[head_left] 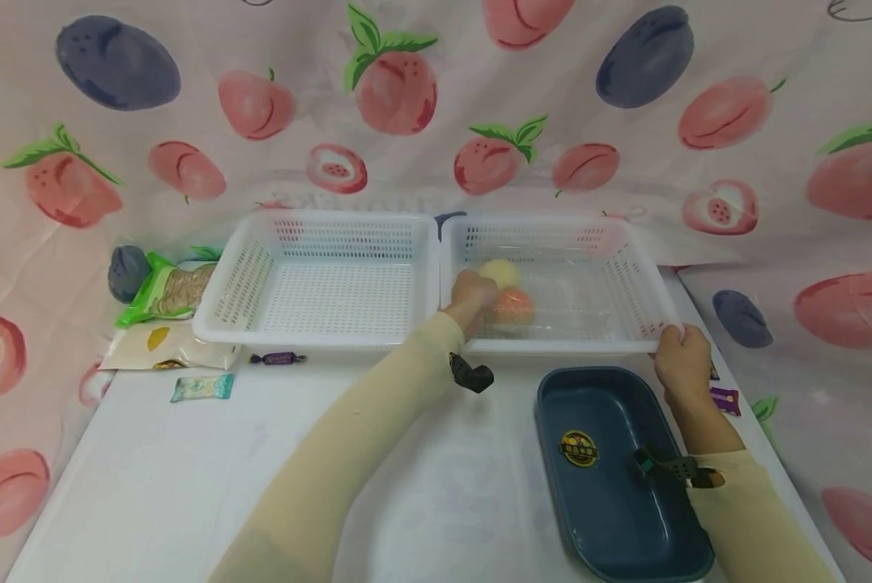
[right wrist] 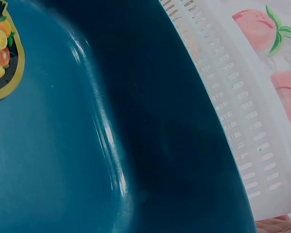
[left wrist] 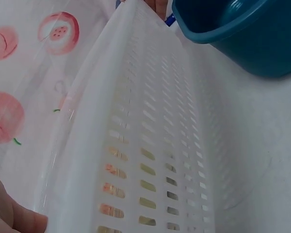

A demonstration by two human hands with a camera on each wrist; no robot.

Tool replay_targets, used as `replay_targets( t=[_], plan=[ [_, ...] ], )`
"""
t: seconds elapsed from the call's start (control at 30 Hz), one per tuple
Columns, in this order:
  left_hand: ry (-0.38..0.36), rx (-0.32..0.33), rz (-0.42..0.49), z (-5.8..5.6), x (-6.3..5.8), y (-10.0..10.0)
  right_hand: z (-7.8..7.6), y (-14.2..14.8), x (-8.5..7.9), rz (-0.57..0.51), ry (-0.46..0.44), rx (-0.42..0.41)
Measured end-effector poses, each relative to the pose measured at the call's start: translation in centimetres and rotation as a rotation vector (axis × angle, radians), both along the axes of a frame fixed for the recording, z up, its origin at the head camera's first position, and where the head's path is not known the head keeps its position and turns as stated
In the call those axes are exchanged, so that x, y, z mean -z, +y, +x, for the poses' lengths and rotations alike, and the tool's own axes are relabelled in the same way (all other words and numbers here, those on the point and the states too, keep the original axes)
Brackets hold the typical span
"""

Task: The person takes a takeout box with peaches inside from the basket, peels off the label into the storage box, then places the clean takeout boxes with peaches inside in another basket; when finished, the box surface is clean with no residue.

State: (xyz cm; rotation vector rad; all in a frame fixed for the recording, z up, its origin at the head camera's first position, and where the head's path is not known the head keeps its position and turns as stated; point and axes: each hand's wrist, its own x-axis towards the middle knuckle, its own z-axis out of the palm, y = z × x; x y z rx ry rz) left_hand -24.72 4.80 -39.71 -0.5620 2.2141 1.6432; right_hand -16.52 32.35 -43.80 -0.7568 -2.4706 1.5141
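My left hand [head_left: 474, 298] reaches into the right-hand white plastic basket [head_left: 552, 346], its fingers curled beside a pale yellow ball-shaped thing [head_left: 503, 273] and an orange one [head_left: 514, 307]. Clear shiny plastic [head_left: 574, 283] spreads over and beside these two. Whether the fingers pinch the plastic, I cannot tell. At the lower left of the left wrist view, the left thumb [left wrist: 29, 219] shows by the basket rim. My right hand [head_left: 683, 356] grips the basket's front right corner, thumb over the rim. In the right wrist view only a little of the right hand [right wrist: 276, 224] shows, under the basket corner.
A second white basket [head_left: 312, 340] stands to the left, against the first. A dark blue tub [head_left: 610, 486] sits in front, under the right forearm. Two bags [head_left: 180, 291], [head_left: 166, 346] lie at the left, with wrapped sweets [head_left: 202, 387], [head_left: 278, 358] near them. Another purple wrapper [head_left: 725, 401] lies right.
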Motion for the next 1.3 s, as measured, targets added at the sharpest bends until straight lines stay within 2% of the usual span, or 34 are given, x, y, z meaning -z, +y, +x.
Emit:
replay_targets(
  t=[0.2, 0.33, 0.5, 0.67, 0.73, 0.87, 1.03, 1.1, 1.17, 1.3],
  plan=[
    [-0.017, 0.005, 0.028, -0.2, 0.3, -0.3, 0.0, -0.3, 0.1, 0.006, 0.006, -0.008],
    [-0.033, 0.016, 0.011, -0.3, 0.4, -0.5, -0.2, -0.3, 0.2, 0.006, -0.004, -0.013],
    [0.010, 0.038, 0.028, 0.1, 0.1, -0.4, -0.4, 0.5, 0.0, 0.001, -0.010, -0.027],
    [0.075, 0.089, 0.094, 1.3, -1.0, -0.6, 0.5, 1.8, -0.5, -0.062, -0.044, -0.055],
    [0.121, 0.113, 0.098, 2.1, -2.1, -1.3, 1.1, 2.3, -1.2, -0.023, -0.065, -0.061],
    [0.297, 0.132, 0.017, 3.6, -5.4, -4.3, 1.9, 2.8, -4.1, 0.102, -0.028, -0.011],
    [0.582, 0.087, -0.171, 5.9, -9.3, -10.3, 2.7, 1.7, -8.6, 0.173, 0.144, 0.065],
    [0.698, 0.057, -0.239, 7.0, -10.4, -12.7, 3.0, 1.0, -10.0, 0.226, 0.257, 0.066],
    [0.822, 0.028, -0.313, 8.2, -11.2, -14.8, 3.2, 0.5, -11.0, 0.303, 0.416, 0.045],
    [1.111, -0.030, -0.502, 10.1, -12.0, -17.6, 3.8, -1.5, -12.9, 0.487, 0.713, -0.055]
  ],
)
